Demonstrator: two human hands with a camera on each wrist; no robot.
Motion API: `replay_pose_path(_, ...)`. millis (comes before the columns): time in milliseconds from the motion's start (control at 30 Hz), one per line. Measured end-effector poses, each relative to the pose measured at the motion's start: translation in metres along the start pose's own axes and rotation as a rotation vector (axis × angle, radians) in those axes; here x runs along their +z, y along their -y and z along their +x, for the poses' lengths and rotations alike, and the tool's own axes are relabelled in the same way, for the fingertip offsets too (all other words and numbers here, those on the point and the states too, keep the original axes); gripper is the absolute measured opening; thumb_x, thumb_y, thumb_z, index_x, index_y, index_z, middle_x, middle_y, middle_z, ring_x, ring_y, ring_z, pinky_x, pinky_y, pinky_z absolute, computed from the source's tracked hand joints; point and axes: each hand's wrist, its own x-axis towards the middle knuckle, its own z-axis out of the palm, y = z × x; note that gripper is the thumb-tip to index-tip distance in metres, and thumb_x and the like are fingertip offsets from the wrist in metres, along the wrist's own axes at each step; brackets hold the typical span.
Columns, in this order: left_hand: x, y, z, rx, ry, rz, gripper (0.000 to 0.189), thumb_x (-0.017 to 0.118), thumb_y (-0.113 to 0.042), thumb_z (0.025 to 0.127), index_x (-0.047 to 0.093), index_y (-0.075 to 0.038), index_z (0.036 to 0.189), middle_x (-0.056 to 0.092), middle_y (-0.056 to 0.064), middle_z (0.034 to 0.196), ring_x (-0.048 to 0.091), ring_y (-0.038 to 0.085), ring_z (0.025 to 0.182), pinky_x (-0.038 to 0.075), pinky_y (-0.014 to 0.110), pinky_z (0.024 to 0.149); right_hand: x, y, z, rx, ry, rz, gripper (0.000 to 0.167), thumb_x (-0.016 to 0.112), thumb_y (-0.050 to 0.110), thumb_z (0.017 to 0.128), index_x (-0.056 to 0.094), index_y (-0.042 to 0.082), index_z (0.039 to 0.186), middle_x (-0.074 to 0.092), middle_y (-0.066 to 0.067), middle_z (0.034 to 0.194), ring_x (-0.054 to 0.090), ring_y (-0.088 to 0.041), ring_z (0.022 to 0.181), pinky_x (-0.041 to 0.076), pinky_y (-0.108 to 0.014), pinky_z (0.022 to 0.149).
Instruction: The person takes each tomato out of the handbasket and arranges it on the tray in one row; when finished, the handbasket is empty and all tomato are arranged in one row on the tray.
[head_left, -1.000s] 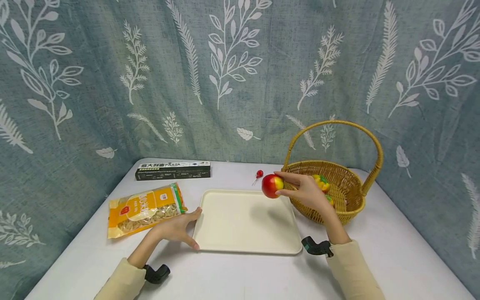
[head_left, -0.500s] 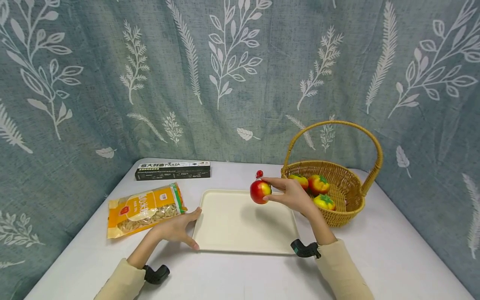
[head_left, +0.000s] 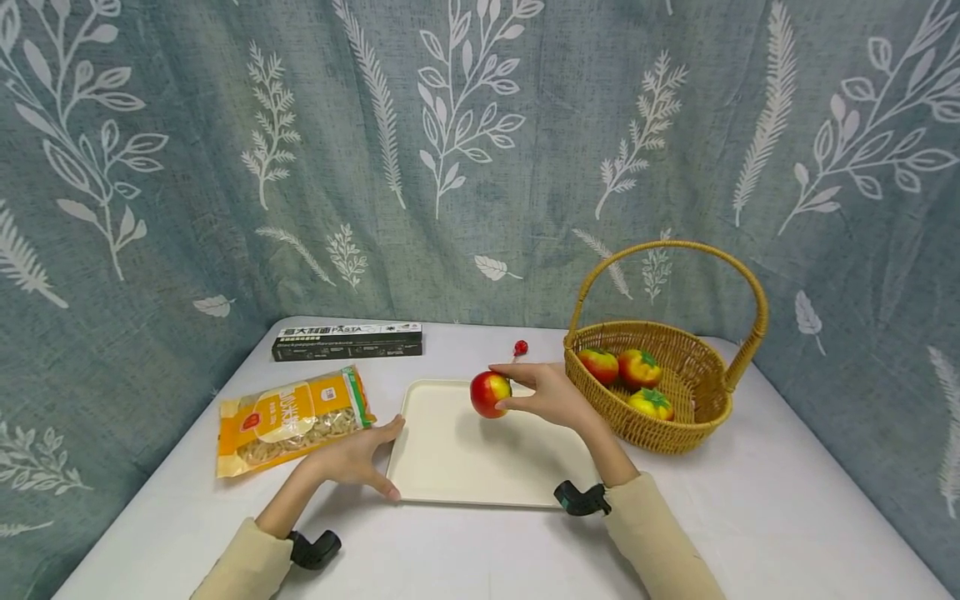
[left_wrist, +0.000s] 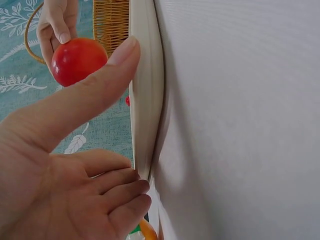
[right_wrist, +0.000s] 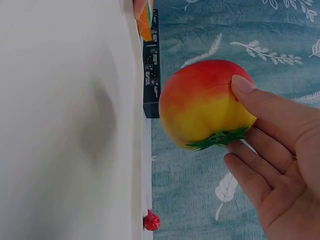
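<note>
My right hand (head_left: 551,396) pinches a red-and-yellow tomato-like fruit (head_left: 491,394) between thumb and fingers, above the cream tray (head_left: 450,467). The right wrist view shows green leaves at the yellow end of the fruit (right_wrist: 207,105). At the tray's left side, my left hand (head_left: 352,457) has thumb and fingers spread, fingertips at the edge. The left wrist view shows its thumb and loosely bent fingers beside the tray rim (left_wrist: 147,90). To the right stands a wicker basket (head_left: 693,392) with a tall handle; similar fruits (head_left: 639,369) lie in it.
An orange pasta bag (head_left: 292,419) lies left of the tray, close to my left forearm. Behind it is a black pasta box (head_left: 347,342). A small red-wrapped lollipop (head_left: 521,347) lies behind the tray. A patterned curtain (head_left: 480,167) hangs at the back of the white table.
My right hand has carried the fruit leftward and slightly lower, from near the basket to above the tray's middle. More fruits in the basket are uncovered. My left hand has stayed in place.
</note>
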Motion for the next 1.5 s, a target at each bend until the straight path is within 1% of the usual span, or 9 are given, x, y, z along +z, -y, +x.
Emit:
replay_pose_path(233, -0.001, 0.000, 0.001, 0.003, -0.004, -0.011, 0.112, 0.089, -0.030, 0.067, 0.022, 0.017, 0.144, 0.018, 0.032, 0.151, 0.022, 0.041, 0.140, 0.023, 0.052, 0.112, 0.014, 0.005, 0.007, -0.007, 0.027, -0.052, 0.053, 0.078, 0.021, 0.082, 0.062, 0.011, 0.131, 0.062, -0.007, 0.128, 0.057, -0.026, 0.120, 0.046, -0.040, 0.099)
replay_pose_path(367, -0.001, 0.000, 0.001, 0.002, -0.008, -0.010, 0.112, 0.089, -0.029, 0.067, 0.022, 0.017, 0.144, 0.019, 0.032, 0.151, 0.022, 0.041, 0.140, 0.023, 0.052, 0.112, 0.021, 0.005, 0.011, -0.020, 0.052, -0.067, 0.051, 0.077, 0.018, 0.083, 0.062, 0.007, 0.130, 0.063, -0.009, 0.126, 0.058, -0.027, 0.118, 0.047, -0.041, 0.098)
replay_pose_path(500, -0.001, 0.000, 0.001, 0.002, -0.009, -0.009, 0.111, 0.089, -0.030, 0.067, 0.023, 0.017, 0.144, 0.019, 0.032, 0.151, 0.022, 0.041, 0.140, 0.023, 0.051, 0.112, 0.026, 0.005, 0.014, -0.015, 0.066, -0.092, 0.051, 0.078, 0.016, 0.082, 0.062, 0.005, 0.129, 0.064, -0.010, 0.125, 0.058, -0.026, 0.118, 0.047, -0.041, 0.098)
replay_pose_path(733, -0.001, 0.000, 0.000, -0.008, -0.010, -0.008, 0.111, 0.089, -0.030, 0.066, 0.024, 0.016, 0.144, 0.020, 0.032, 0.151, 0.022, 0.041, 0.140, 0.023, 0.051, 0.112, 0.034, 0.007, 0.017, -0.040, 0.110, -0.161, 0.053, 0.080, 0.019, 0.080, 0.063, 0.010, 0.129, 0.064, -0.005, 0.125, 0.058, -0.023, 0.118, 0.046, -0.040, 0.099)
replay_pose_path(900, 0.000, 0.001, 0.001, -0.005, -0.013, 0.003, 0.112, 0.089, -0.030, 0.067, 0.023, 0.016, 0.144, 0.020, 0.031, 0.152, 0.023, 0.040, 0.140, 0.023, 0.051, 0.113, 0.039, 0.006, 0.020, -0.050, 0.121, -0.138, 0.056, 0.080, 0.021, 0.080, 0.061, 0.010, 0.131, 0.063, -0.004, 0.128, 0.056, -0.020, 0.121, 0.045, -0.037, 0.101)
replay_pose_path(1033, -0.001, -0.001, 0.000, -0.008, -0.010, 0.006, 0.112, 0.089, -0.031, 0.067, 0.023, 0.015, 0.145, 0.021, 0.030, 0.152, 0.023, 0.040, 0.140, 0.022, 0.051, 0.113, 0.045, 0.003, 0.024, -0.034, 0.131, -0.095, 0.060, 0.080, 0.022, 0.080, 0.059, 0.008, 0.134, 0.060, -0.003, 0.131, 0.053, -0.019, 0.124, 0.044, -0.034, 0.102)
replay_pose_path(1167, -0.001, -0.003, 0.000, -0.020, -0.005, 0.002, 0.113, 0.088, -0.033, 0.067, 0.022, 0.014, 0.146, 0.021, 0.029, 0.153, 0.023, 0.039, 0.141, 0.023, 0.050, 0.113, 0.050, 0.001, 0.026, -0.018, 0.121, -0.068, 0.060, 0.080, 0.021, 0.080, 0.058, 0.008, 0.134, 0.059, -0.005, 0.132, 0.053, -0.020, 0.124, 0.043, -0.035, 0.102)
replay_pose_path(1367, -0.001, -0.003, 0.000, -0.042, -0.008, 0.005, 0.113, 0.088, -0.032, 0.067, 0.021, 0.012, 0.147, 0.022, 0.027, 0.153, 0.023, 0.037, 0.141, 0.023, 0.050, 0.113, 0.056, 0.003, 0.030, -0.018, 0.105, -0.083, 0.061, 0.082, 0.022, 0.078, 0.060, 0.010, 0.133, 0.060, -0.004, 0.131, 0.053, -0.020, 0.124, 0.041, -0.038, 0.104)
replay_pose_path(1500, 0.000, -0.003, 0.000, -0.052, -0.010, 0.004, 0.113, 0.089, -0.032, 0.067, 0.022, 0.011, 0.147, 0.022, 0.026, 0.153, 0.023, 0.038, 0.141, 0.023, 0.050, 0.113, 0.057, 0.005, 0.033, -0.040, 0.130, -0.102, 0.062, 0.082, 0.022, 0.078, 0.058, 0.011, 0.134, 0.059, -0.003, 0.133, 0.051, -0.019, 0.126, 0.040, -0.037, 0.105)
